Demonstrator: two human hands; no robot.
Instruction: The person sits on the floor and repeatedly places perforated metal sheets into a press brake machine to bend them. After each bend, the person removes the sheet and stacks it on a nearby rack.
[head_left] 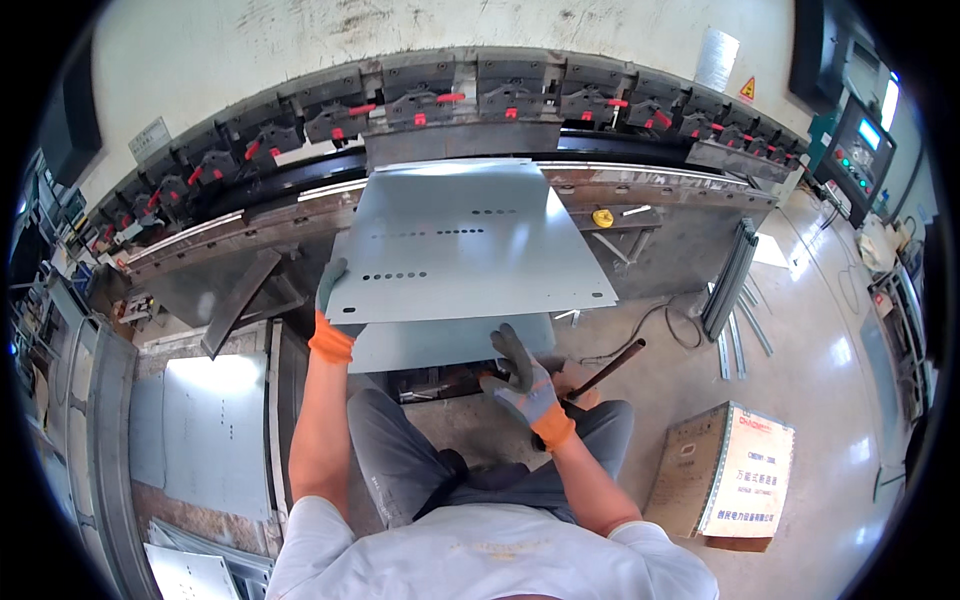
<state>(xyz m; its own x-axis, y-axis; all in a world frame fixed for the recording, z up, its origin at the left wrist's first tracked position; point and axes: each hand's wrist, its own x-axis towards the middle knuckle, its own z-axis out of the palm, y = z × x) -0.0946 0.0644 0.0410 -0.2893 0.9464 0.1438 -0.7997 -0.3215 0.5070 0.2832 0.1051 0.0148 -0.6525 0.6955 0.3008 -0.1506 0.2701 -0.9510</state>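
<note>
A worker in a pale T-shirt sits facing a press brake [465,140], a perforated metal sheet [470,250] spanning the space between lap and machine, its far edge in under the tooling. The gloved left hand [331,290] is closed around the sheet's near left corner. The gloved right hand [520,375], its fingers loosely spread and gripping nothing, is raised before a lower metal sheet [440,345] that shows beneath the first; whether the fingertips touch it cannot be told from this angle.

Close by the right wrist, a brown rod [608,368] slants upward, crowding that side. A dark steel support arm [240,303] juts out to the left of the sheet, and a yellow tape measure [602,217] rests on a ledge to its right. Bent metal strips [733,280] lean upright against the machine, near a black cable [668,312] looped on the floor. A printed box [722,475] stands to the worker's right, while flat sheets [215,430] lie at left. Red-handled clamps [430,105] line the upper beam; a control panel [858,155] glows at far right.
</note>
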